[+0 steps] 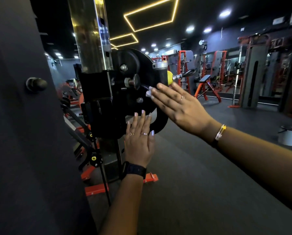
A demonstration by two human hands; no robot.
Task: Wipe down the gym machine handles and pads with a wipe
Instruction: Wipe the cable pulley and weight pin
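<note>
Right hand, fingers straight, pressed a white wipe flat against the machine's black pulley housing. Left hand, fingers likewise extended, rested on the housing's lower edge. A chrome column rose behind, with red racks well apart.

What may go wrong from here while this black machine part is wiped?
1. The wipe is only pressed under the straight fingers of the right hand, not gripped; it may slip and fall.
2. The metal knob sticks out close to those fingers; a sweep may knock them against it.
3. The left hand rests flat on the black housing; if that part swivels, fingers might get pinched.
</note>
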